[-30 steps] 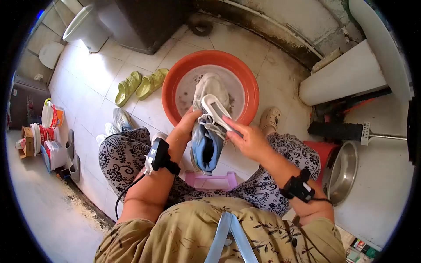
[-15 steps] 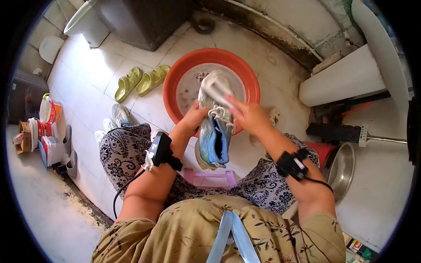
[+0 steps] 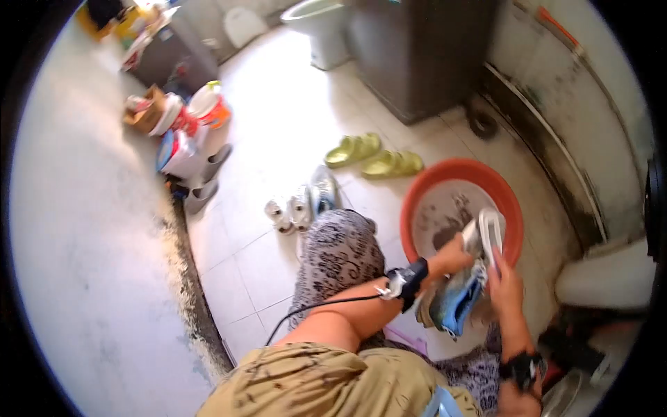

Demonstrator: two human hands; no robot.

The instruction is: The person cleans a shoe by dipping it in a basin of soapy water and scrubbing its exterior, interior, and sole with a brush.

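My left hand (image 3: 450, 256) is closed round the side of a blue and grey sneaker (image 3: 460, 300), held over the near edge of an orange-red basin (image 3: 445, 171). The shoe's opening points toward me and its toe toward the basin. In my right hand (image 3: 507, 288) is a white scrubbing brush (image 3: 490, 229) by its handle, its head at the toe end of the shoe. Cloudy, sudsy water (image 3: 438, 215) fills the basin, with dark patches in it. Motion blur hides where the bristles touch.
Green slippers (image 3: 392, 164) lie beyond the basin, and several light shoes (image 3: 300, 207) stand left of it. Grey slippers (image 3: 201, 197) and buckets (image 3: 208, 105) line the left wall. A dark cabinet (image 3: 424, 55) and a toilet (image 3: 316, 21) are at the back. A purple stool (image 3: 408, 340) shows below me.
The view has swung left, so the basin, shoe and hands sit farther right and lower. Both hands keep their holds, and the brush is now more upright in view.
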